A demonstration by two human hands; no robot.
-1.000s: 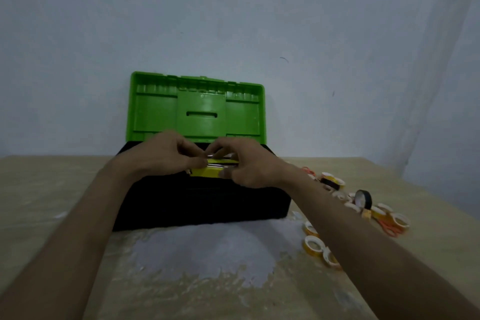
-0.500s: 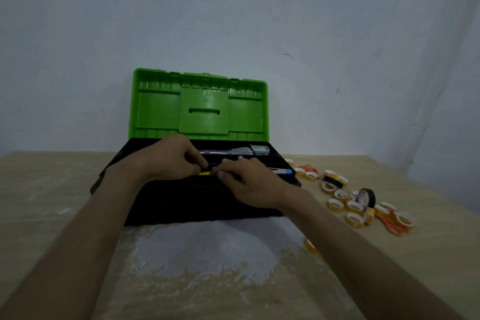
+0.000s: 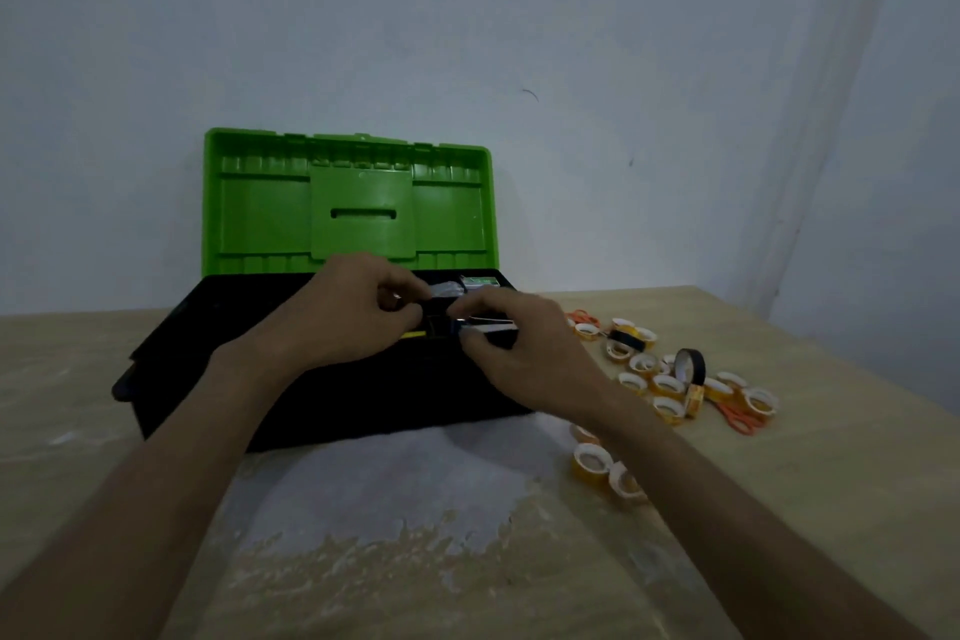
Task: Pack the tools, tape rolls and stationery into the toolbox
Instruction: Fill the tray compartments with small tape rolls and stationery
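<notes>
Black plastic forms the body of the toolbox (image 3: 395,400), which sits on the table (image 3: 831,509) close to the wall (image 3: 519,16). Its green lid (image 3: 348,203) stands upright and open, so we can reach straight down into the top tray. Both of our hands meet over that tray.

Our right hand (image 3: 524,353) pinches a slim white piece (image 3: 491,325) with a blue end between thumb and fingers. It is held flat and lengthwise, and we judge this is so it can drop into a narrow slot. Our left hand (image 3: 353,312) has its fingers curled, thumb near forefinger, just above the tray. Something small glints there, but we cannot tell whether the hand holds it or only steadies what lies below.

A yellow strip (image 3: 413,335) shows in the tray between the hands. Behind them lie a shiny wrapped item (image 3: 444,288) and a small green-and-white packet (image 3: 480,282), so some stationery seems already packed.

Out to the right, the tape rolls (image 3: 667,386) are scattered loose on the table, not yet packed. Most are yellow and lie flat, and one black roll (image 3: 690,365) stands on edge among them. A few more yellow rolls (image 3: 592,463) lie nearer us, partly under our right forearm. Orange scissors (image 3: 743,420) rest at the far edge of the pile. We take it the rolls were left within the right hand's reach for quick picking.
</notes>
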